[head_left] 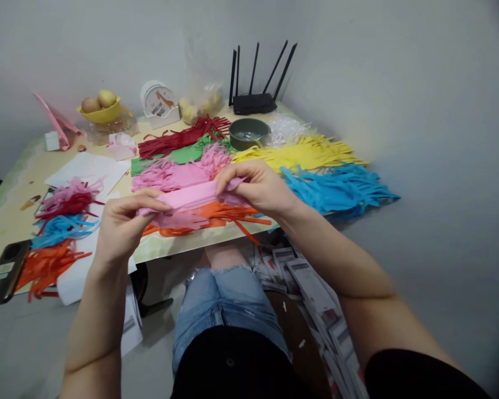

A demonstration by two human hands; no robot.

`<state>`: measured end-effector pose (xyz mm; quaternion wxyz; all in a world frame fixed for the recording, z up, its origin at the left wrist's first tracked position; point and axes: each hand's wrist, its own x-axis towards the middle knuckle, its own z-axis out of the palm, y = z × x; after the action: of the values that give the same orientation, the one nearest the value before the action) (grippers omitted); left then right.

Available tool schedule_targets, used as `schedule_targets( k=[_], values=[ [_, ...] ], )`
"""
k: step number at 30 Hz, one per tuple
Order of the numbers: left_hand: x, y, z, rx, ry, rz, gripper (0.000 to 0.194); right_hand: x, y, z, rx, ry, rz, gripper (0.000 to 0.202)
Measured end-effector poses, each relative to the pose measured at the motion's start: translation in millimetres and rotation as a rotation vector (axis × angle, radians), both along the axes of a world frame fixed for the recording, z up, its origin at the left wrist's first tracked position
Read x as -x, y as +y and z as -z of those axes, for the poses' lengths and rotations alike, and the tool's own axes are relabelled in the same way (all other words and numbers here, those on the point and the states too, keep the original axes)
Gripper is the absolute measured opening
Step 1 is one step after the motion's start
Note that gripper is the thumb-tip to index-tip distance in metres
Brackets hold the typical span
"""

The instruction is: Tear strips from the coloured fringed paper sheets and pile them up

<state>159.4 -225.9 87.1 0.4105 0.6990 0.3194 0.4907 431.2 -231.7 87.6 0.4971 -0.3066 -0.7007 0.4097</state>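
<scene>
A strip of pink tissue paper (191, 195) is stretched between my two hands above the table's front edge. My left hand (127, 219) pinches its left end, thumb below and fingers on top. My right hand (255, 185) pinches the other end, where the paper is bunched up. Behind the strip lies a pile of pink fringed paper (178, 174). Orange fringed paper (220, 213) shows beneath it. Yellow fringed paper (303, 152) and blue fringed paper (341, 188) spread out to the right of my right hand.
Red fringed paper (183, 137), green fringed paper (187, 152) and a dark green bowl (249, 133) lie farther back. A black router (254, 103) stands by the wall. At left are small fringed bundles (64, 227), white sheets (89, 172) and a phone (6, 274). Packets (316, 293) sit below the table.
</scene>
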Motion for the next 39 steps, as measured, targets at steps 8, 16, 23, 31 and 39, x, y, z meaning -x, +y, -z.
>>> schedule_targets(
  k=[8, 16, 23, 31, 39],
  values=[
    [2, -5, -6.6, -0.082, 0.206, -0.093, 0.010, -9, 1, -4.7, -0.202, -0.197, -0.050, 0.023],
    [-14, -13, -11.2, -0.237, 0.329, -0.269, 0.018, 1, -6, -3.7, -0.287, -0.289, 0.097, 0.024],
    [-16, -14, -14.7, -0.288, 0.483, -0.257, 0.010, 8, -13, -5.0, -0.213, -0.369, 0.293, 0.018],
    [-13, -17, -7.1, 0.117, 0.140, -0.152, 0.021, 10, -16, -3.5, 0.083, -0.035, 0.091, 0.023],
    [-17, -16, -5.7, 0.210, -0.080, -0.102, 0.004, 16, -17, 5.9, 0.151, 0.140, 0.095, 0.016]
  ],
)
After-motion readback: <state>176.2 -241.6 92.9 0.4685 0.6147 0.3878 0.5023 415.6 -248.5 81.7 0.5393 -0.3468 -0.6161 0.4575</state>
